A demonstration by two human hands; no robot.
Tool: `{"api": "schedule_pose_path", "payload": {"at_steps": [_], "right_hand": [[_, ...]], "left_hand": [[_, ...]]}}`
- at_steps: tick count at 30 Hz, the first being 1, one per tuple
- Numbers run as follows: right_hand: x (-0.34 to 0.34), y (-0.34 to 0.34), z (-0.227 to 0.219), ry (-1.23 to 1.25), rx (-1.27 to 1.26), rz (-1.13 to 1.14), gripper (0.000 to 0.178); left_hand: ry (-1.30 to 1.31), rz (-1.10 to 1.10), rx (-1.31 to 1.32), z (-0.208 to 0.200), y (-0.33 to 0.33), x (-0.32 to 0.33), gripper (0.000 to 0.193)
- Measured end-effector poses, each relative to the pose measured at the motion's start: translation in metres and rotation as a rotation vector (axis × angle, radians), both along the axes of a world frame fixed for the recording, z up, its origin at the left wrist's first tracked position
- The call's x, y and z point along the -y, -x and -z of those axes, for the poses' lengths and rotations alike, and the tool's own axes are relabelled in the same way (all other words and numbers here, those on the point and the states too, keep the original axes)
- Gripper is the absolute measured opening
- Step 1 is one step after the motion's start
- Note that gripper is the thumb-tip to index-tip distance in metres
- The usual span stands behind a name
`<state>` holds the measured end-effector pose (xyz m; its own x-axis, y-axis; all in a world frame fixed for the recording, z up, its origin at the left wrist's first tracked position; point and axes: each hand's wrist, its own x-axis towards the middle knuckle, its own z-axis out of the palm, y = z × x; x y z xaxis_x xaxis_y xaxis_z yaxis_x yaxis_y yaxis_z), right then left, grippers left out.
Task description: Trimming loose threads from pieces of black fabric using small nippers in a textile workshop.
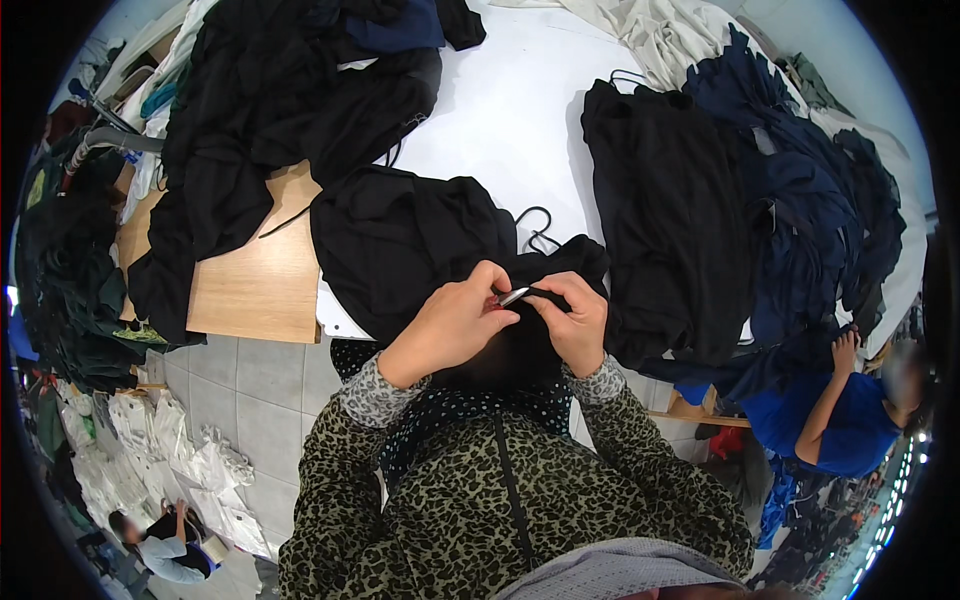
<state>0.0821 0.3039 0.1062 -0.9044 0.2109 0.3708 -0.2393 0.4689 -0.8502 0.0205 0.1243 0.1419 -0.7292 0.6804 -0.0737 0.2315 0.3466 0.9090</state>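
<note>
My left hand [452, 322] is closed around small thread snips [513, 297]; their silver blades point toward my right hand, and a bit of red shows by the fingers. My right hand [570, 322] pinches the edge of a black garment [410, 225] right at the blade tips. Most of this garment lies bunched on the white table in front of me, and part of it hangs over the near edge toward my lap. A black drawstring [538, 225] loops out on the table just beyond my hands.
Black garments [250, 110] are heaped at the far left, partly over a wooden board [255, 270]. To the right lie a folded black garment [665, 210] and a navy pile [810, 210]. Cream fabric [650, 40] lies behind. A person in blue [830, 420] works at the right; another person [175, 550] is lower left.
</note>
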Motion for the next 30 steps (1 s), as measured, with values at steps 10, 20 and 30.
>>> {"api": "schedule_pose_path", "payload": {"at_steps": [10, 20, 30], "right_hand": [[-0.015, 0.0, 0.029, 0.725, 0.104, -0.143, 0.016], [-0.01, -0.007, 0.013, 0.787, 0.227, -0.29, 0.035], [-0.01, -0.008, 0.014, 0.803, 0.281, -0.208, 0.018]], "left_hand": [[-0.238, -0.292, -0.172, 0.01, -0.015, -0.008, 0.033], [-0.245, -0.275, -0.221, 0.031, -0.018, -0.019, 0.034], [-0.275, -0.2, 0.077, 0.032, -0.008, -0.014, 0.03]]}}
